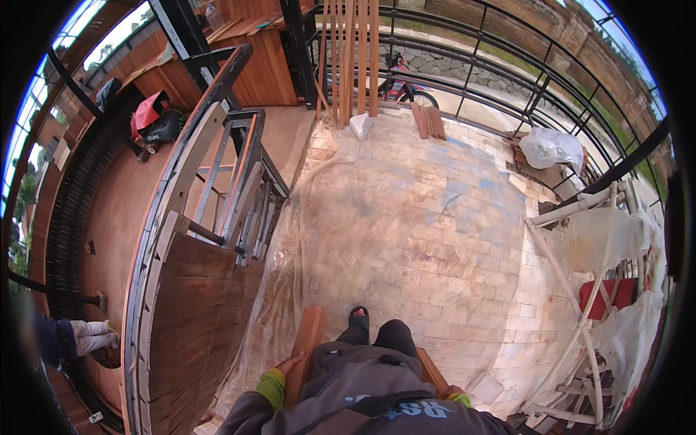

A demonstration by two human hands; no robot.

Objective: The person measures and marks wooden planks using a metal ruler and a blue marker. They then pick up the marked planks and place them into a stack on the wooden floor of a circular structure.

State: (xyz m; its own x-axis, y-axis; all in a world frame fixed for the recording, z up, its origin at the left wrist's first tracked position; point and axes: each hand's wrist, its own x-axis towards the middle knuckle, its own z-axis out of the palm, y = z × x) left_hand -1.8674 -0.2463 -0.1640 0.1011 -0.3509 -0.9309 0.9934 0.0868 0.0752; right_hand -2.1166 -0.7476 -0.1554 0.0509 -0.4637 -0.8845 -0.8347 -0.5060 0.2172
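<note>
My left hand (290, 363) grips a reddish-brown wooden plank or bundle of planks (308, 340), held upright along my left hip. On the other side, my right hand (454, 390) is at a second bundle of reddish-brown wooden slats (431, 371), carried beside my right thigh. My torso hides most of that bundle and part of the right hand. Beneath me lies a tiled floor (413, 261) with dust and blue stains. One sandalled foot (359, 321) shows ahead of my knee.
A plank-clad staircase side (201, 304) with a metal frame rises at my left, beside plastic sheeting (283, 272). Tall slats (361, 60) lean at the far railing. Short boards (428, 120) lie near it. A pole frame (584, 315) stands right. A person (81, 337) is at far left.
</note>
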